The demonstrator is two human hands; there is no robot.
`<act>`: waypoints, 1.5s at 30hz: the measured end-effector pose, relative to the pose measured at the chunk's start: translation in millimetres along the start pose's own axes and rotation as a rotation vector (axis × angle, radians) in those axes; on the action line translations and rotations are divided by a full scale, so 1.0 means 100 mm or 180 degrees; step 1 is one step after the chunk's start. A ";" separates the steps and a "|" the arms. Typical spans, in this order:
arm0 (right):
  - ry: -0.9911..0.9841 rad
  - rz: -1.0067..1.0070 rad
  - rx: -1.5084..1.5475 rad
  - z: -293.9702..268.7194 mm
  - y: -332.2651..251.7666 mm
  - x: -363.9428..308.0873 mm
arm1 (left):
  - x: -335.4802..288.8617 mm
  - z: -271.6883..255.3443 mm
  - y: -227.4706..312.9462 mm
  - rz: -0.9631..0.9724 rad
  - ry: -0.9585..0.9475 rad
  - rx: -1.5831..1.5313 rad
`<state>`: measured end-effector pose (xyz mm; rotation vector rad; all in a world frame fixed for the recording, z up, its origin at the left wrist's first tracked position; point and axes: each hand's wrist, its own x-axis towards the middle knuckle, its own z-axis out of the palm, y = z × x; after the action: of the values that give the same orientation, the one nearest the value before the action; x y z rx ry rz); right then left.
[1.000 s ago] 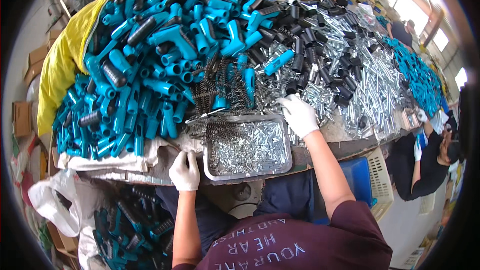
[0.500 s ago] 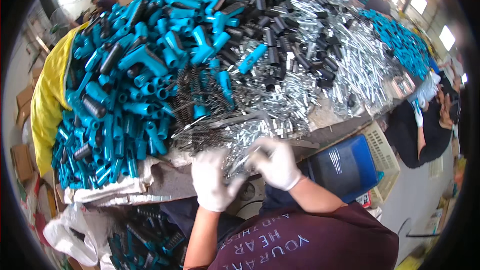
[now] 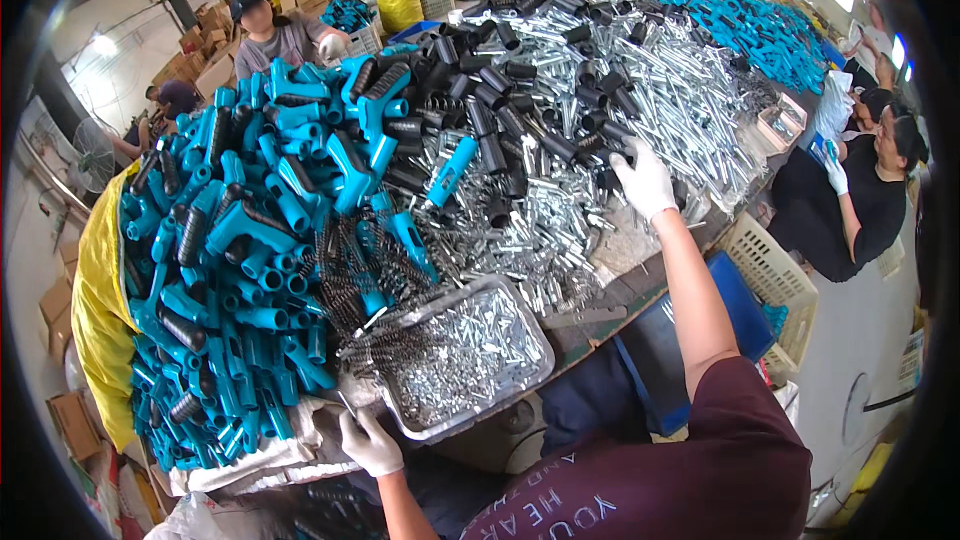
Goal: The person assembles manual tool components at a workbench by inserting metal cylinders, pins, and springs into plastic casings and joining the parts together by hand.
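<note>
My left hand (image 3: 370,443), in a white glove, is closed by the tray's near left corner. A thin metal rod (image 3: 347,403) sticks up from its fingers. My right hand (image 3: 643,178), gloved too, reaches far over the heap with thumb and fingers apart. It is at the edge of the black plastic sleeves (image 3: 560,147), beside long silvery metal rods (image 3: 690,105); whether it touches a sleeve I cannot tell. Between my arms sits a clear plastic tray (image 3: 545,365) of small metal parts. Dark coil springs (image 3: 335,285) spill over its left side.
Teal tool-handle housings (image 3: 255,225) pile high on the left beside a yellow sack (image 3: 95,330). A blue bin (image 3: 735,305) and a cream crate (image 3: 765,265) stand below the table's right edge. Co-workers sit at right (image 3: 835,205) and far left (image 3: 275,40).
My hands were together over the tray, blurred. Now they are apart: the right has gone forward and right to the sleeves, the left back and left. The view has shifted, uncovering the tray.
</note>
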<state>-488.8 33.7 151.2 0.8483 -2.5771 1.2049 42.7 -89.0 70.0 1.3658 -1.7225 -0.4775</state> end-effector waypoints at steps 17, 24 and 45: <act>-0.0083 0.0237 -0.2158 0.79 -0.56 1.07 | -0.06 0.02 0.19 0.0043 0.0113 0.0322; -0.0032 0.0513 -0.1914 0.88 -0.44 1.11 | -0.04 0.05 0.17 0.0349 0.0360 0.0256; 0.0668 0.0260 -0.1310 0.82 -0.39 0.95 | -0.07 0.00 0.14 0.0281 0.0300 0.0449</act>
<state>-538.4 -87.8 158.2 0.5054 -2.5674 0.6931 34.7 -77.9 77.7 1.3817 -1.7576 -0.2423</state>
